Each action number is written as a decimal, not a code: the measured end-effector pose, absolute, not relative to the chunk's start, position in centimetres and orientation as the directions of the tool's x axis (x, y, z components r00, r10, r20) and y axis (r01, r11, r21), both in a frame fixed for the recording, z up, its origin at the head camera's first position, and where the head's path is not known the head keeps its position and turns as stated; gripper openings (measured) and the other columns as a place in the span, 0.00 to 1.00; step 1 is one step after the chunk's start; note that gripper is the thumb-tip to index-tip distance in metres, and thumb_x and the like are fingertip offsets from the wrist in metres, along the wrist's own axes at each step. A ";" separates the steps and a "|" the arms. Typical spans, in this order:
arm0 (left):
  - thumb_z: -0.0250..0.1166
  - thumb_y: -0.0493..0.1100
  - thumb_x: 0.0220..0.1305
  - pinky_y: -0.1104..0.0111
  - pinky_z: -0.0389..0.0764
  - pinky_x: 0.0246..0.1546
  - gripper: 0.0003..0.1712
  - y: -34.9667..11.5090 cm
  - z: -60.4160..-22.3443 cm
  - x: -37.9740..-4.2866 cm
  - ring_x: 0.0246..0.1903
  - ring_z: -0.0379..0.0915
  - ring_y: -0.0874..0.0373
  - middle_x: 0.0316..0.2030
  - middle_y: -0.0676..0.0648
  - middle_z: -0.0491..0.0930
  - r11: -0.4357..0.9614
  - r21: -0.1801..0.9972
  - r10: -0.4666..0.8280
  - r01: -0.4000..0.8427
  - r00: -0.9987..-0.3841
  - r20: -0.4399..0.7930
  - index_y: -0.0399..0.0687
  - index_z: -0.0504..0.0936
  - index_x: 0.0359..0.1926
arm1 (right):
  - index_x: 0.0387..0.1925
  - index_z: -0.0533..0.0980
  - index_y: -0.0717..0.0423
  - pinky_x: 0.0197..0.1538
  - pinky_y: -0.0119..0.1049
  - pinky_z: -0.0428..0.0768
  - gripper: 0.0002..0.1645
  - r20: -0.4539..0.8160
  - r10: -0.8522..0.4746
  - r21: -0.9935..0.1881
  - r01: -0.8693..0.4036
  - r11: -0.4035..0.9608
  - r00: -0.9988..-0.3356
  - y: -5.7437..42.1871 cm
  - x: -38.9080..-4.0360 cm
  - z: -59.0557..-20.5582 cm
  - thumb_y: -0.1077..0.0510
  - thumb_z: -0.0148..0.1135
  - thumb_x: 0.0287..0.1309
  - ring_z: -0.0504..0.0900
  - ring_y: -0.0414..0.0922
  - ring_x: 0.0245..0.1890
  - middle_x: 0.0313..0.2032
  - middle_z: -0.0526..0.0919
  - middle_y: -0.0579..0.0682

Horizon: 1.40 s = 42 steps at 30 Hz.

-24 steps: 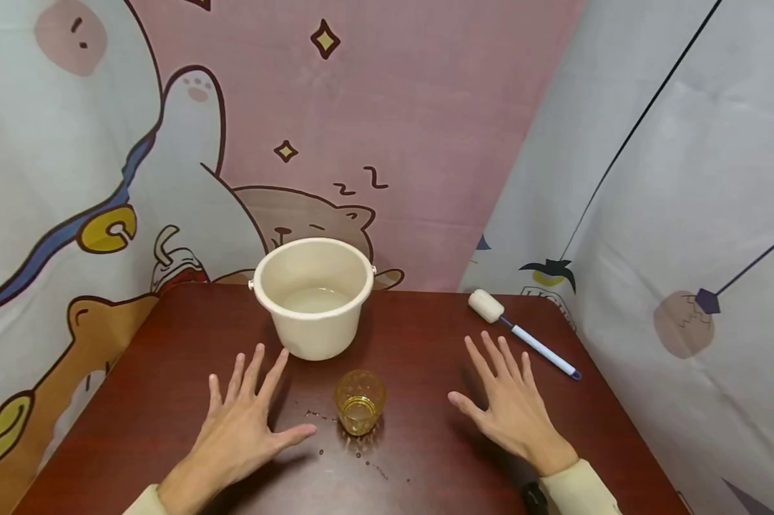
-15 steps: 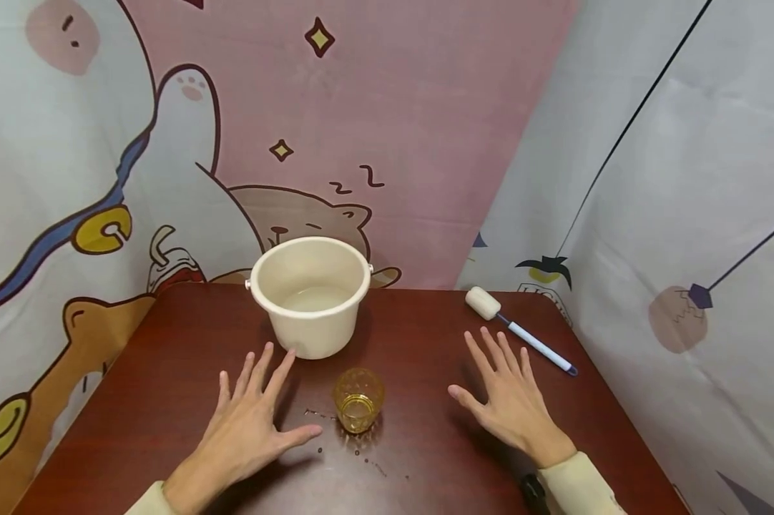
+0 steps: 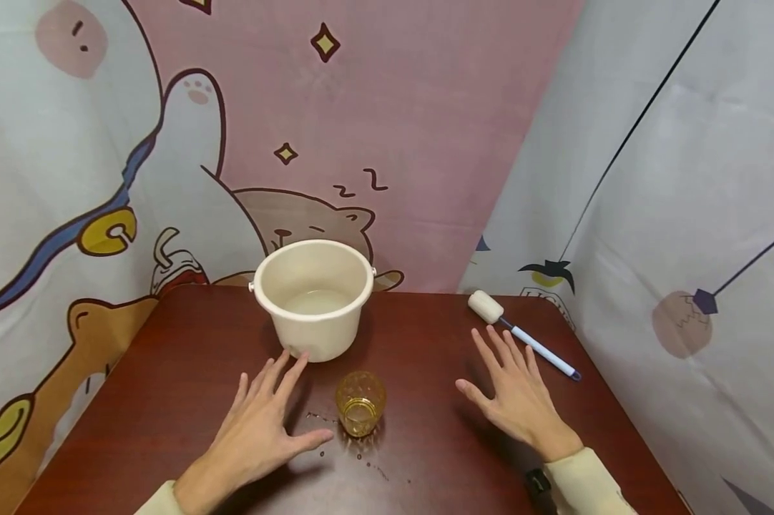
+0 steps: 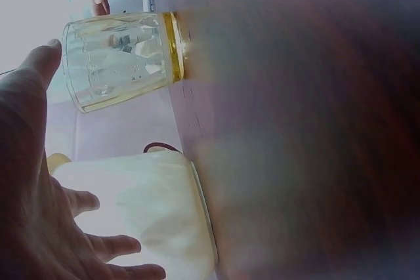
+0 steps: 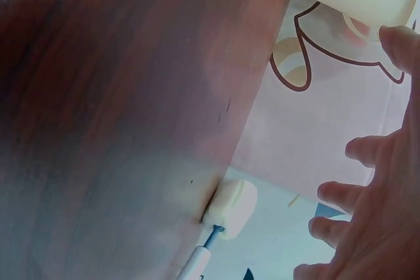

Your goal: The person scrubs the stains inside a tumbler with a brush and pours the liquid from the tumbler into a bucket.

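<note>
An amber-tinted glass point(image 3: 360, 405) stands upright on the table, with a little liquid or thick tinted base low inside. My left hand point(image 3: 255, 429) hovers to its left, fingers spread and thumb pointing at the glass without touching it. Behind the glass stands a cream bucket point(image 3: 316, 330) with what looks like water in it; the left fingertips overlap its base in the head view. Over the table's right side my right hand point(image 3: 518, 400) is held with fingers spread, holding nothing. Just beyond its fingertips lies a sponge bottle brush point(image 3: 486, 307) with a pale blue handle.
The dark red-brown table point(image 3: 419, 357) carries several small water drops around the glass. A printed cartoon cloth point(image 3: 425, 143) hangs behind the table and along both sides.
My left hand has moved right, its thumb now closer to the glass. My right hand has shifted very slightly right. Bucket, glass and brush have stayed put.
</note>
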State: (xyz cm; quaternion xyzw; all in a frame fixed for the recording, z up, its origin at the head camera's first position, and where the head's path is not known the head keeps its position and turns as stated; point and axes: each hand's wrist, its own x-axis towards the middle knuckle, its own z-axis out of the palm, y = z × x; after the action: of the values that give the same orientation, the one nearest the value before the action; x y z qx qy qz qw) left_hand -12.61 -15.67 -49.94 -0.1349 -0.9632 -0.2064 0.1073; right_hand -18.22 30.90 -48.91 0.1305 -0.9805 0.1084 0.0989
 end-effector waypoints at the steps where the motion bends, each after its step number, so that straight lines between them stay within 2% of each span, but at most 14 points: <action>1: 0.80 0.86 0.54 0.17 0.63 0.80 0.76 -15.6 -50.0 -12.6 0.86 0.67 0.27 0.91 0.39 0.63 0.874 0.371 0.223 0.315 -0.937 0.269 0.66 0.59 0.95 | 0.96 0.54 0.37 0.90 0.81 0.48 0.60 0.221 -0.234 -0.186 -0.276 0.943 -0.947 31.0 -18.3 -48.9 0.20 0.62 0.78 0.53 0.70 0.94 0.94 0.57 0.59; 7: 0.82 0.84 0.55 0.22 0.72 0.78 0.74 -15.0 -50.3 -12.7 0.83 0.73 0.34 0.87 0.39 0.71 0.839 0.387 0.264 0.382 -0.908 0.325 0.60 0.63 0.93 | 0.96 0.54 0.38 0.90 0.80 0.50 0.60 0.215 -0.229 -0.184 -0.270 0.945 -0.949 31.5 -18.6 -48.9 0.20 0.61 0.78 0.54 0.71 0.93 0.94 0.58 0.60; 17: 0.84 0.82 0.54 0.29 0.77 0.78 0.74 -14.2 -50.5 -12.7 0.79 0.78 0.39 0.82 0.41 0.76 0.816 0.398 0.276 0.418 -0.888 0.367 0.56 0.65 0.92 | 0.96 0.55 0.42 0.89 0.80 0.53 0.59 0.228 -0.237 -0.176 -0.279 0.944 -0.945 32.1 -19.0 -49.1 0.23 0.64 0.79 0.56 0.72 0.92 0.93 0.59 0.61; 24: 0.82 0.85 0.55 0.37 0.88 0.66 0.72 -13.8 -50.4 -12.9 0.71 0.85 0.39 0.79 0.41 0.79 0.812 0.394 0.272 0.432 -0.875 0.400 0.58 0.67 0.90 | 0.94 0.59 0.45 0.88 0.79 0.56 0.58 0.250 -0.243 -0.162 -0.288 0.944 -0.937 32.4 -19.4 -49.3 0.25 0.67 0.78 0.59 0.72 0.91 0.92 0.62 0.62; 31: 0.86 0.82 0.52 0.40 0.91 0.62 0.72 -13.4 -50.4 -12.9 0.68 0.87 0.40 0.78 0.43 0.80 0.812 0.391 0.266 0.433 -0.871 0.412 0.57 0.69 0.89 | 0.94 0.59 0.46 0.88 0.79 0.58 0.57 0.256 -0.247 -0.164 -0.294 0.942 -0.935 32.7 -19.7 -49.2 0.26 0.67 0.79 0.60 0.72 0.91 0.91 0.63 0.64; 42: 0.84 0.84 0.52 0.42 0.91 0.60 0.70 -13.0 -50.3 -13.0 0.67 0.87 0.43 0.76 0.46 0.81 0.807 0.398 0.275 0.436 -0.874 0.401 0.59 0.71 0.88 | 0.94 0.59 0.47 0.88 0.80 0.57 0.56 0.246 -0.237 -0.164 -0.281 0.946 -0.940 33.0 -20.4 -48.9 0.29 0.68 0.80 0.60 0.72 0.91 0.91 0.63 0.64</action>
State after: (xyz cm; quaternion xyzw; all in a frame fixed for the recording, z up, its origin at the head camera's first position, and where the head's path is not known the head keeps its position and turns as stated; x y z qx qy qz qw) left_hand -12.96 -13.00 -50.27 -0.1898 -0.9362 -0.2458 0.1645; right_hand -20.36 32.97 -48.87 0.1320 -0.9799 0.0987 0.1121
